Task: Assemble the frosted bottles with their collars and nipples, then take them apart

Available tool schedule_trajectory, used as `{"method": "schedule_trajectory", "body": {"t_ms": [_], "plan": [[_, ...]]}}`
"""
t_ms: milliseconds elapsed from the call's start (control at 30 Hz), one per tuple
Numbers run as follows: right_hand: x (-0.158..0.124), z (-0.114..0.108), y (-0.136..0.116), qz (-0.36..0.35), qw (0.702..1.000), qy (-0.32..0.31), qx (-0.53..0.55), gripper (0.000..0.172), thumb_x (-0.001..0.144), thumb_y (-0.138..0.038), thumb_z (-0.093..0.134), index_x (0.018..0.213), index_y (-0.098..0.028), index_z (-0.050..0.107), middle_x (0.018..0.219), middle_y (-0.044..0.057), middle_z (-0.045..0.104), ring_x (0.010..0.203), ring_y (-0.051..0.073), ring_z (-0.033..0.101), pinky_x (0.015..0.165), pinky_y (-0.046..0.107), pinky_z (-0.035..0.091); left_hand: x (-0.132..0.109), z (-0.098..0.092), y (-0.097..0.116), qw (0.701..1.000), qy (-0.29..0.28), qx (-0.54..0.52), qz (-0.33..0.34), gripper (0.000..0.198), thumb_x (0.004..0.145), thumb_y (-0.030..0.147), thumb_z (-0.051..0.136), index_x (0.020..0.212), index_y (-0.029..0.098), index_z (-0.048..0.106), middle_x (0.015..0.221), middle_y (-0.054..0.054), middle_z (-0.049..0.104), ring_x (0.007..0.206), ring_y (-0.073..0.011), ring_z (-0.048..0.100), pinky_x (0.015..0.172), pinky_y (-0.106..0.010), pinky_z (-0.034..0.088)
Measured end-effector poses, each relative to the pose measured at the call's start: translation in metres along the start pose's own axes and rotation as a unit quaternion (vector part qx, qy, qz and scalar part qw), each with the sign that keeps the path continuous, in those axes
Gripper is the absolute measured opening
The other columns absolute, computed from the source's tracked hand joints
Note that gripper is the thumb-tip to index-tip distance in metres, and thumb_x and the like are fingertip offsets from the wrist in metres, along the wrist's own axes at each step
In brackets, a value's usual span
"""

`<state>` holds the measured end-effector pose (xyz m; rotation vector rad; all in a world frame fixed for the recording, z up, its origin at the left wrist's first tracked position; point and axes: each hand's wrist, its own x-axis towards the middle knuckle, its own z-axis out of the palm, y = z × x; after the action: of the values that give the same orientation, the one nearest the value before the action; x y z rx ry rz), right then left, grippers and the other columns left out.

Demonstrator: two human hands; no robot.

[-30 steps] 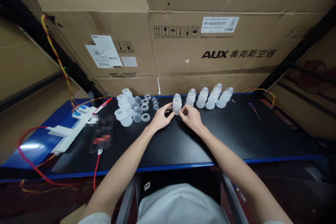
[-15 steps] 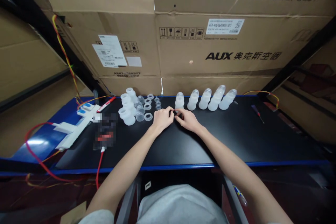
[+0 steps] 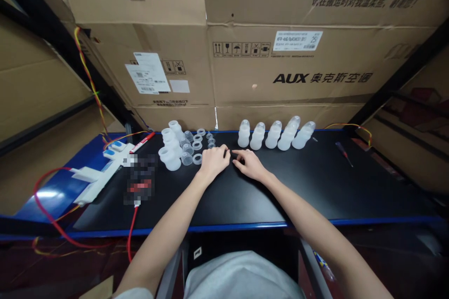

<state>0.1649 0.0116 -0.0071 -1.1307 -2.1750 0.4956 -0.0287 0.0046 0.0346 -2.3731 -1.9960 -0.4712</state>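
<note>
Left hand (image 3: 214, 162): fingers narrow, grip unclear; right hand (image 3: 249, 164): fingers parted; four rings (image 3: 197, 148) nearby.

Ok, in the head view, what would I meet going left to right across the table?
Power strip, open bottles, clear caps, rings, left hand, right hand, rightmost capped bottle, screwdriver.

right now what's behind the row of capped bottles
Behind the capped bottles rises a cardboard panel, visible above their clear domes. Anything directly behind their cloudy lower bodies is covered, so it cannot be seen.
</note>
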Motion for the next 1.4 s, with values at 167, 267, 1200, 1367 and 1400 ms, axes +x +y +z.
{"method": "schedule_trajectory", "body": {"t_ms": [167, 267, 1200, 1367, 1400], "plan": [[-0.001, 0.001, 0.0, -0.005, 1.0, -0.005, -0.003, 0.036, 0.098, -0.019, 0.072, 0.134, -0.018, 0.073, 0.093, 0.004, 0.08, 0.088, 0.023, 0.066, 0.091, 0.039, 0.047, 0.006, -0.015, -0.013, 0.994, 0.03, 0.044, -0.091, 0.043, 0.105, 0.04, 0.052, 0.14, 0.02, 0.066, 0.104, -0.017, 0.082, 0.098, -0.0375, 0.08, 0.088, -0.044, 0.055], [-0.001, 0.001, 0.001, -0.007, 1.0, -0.004, 0.0, 0.035, 0.099, -0.02, 0.072, 0.134, -0.019, 0.073, 0.094, 0.004, 0.079, 0.088, 0.023, 0.066, 0.091, 0.039, 0.047, 0.009, -0.021, -0.021, 0.988, 0.024, 0.061, -0.138, 0.051, 0.103, 0.043, 0.053, 0.143, 0.014, 0.065, 0.105, -0.021, 0.082, 0.099, -0.0407, 0.079, 0.088, -0.047, 0.055], [-0.004, -0.005, -0.006, 0.007, 0.999, 0.023, 0.025, 0.013, 0.101, -0.035, 0.075, 0.107, -0.024, 0.078, 0.092, 0.002, 0.078, 0.083, 0.02, 0.068, 0.08, 0.032, 0.05, 0.0, -0.017, -0.019, 0.981, -0.052, -0.14, 0.123, 0.028, 0.104, 0.035, 0.057, 0.105, 0.026, 0.083, 0.077, -0.001, 0.077, 0.075, -0.0195, 0.073, 0.073, -0.028, 0.046], [-0.003, -0.007, -0.008, -0.004, 1.0, 0.013, -0.015, 0.009, 0.099, -0.03, 0.076, 0.105, -0.024, 0.079, 0.091, 0.003, 0.075, 0.086, 0.02, 0.066, 0.081, 0.033, 0.049, -0.009, -0.033, -0.035, 0.992, 0.041, -0.092, 0.08, 0.036, 0.108, 0.042, 0.053, 0.129, 0.026, 0.078, 0.085, -0.003, 0.08, 0.082, -0.0205, 0.075, 0.082, -0.03, 0.05], [-0.003, -0.006, -0.009, -0.006, 1.0, 0.013, -0.018, 0.01, 0.099, -0.03, 0.077, 0.106, -0.024, 0.079, 0.091, 0.003, 0.074, 0.086, 0.02, 0.066, 0.082, 0.033, 0.049, -0.011, -0.036, -0.038, 0.992, 0.071, -0.083, 0.061, 0.038, 0.108, 0.042, 0.051, 0.131, 0.026, 0.077, 0.085, -0.004, 0.079, 0.084, -0.0207, 0.075, 0.084, -0.03, 0.05]]}}
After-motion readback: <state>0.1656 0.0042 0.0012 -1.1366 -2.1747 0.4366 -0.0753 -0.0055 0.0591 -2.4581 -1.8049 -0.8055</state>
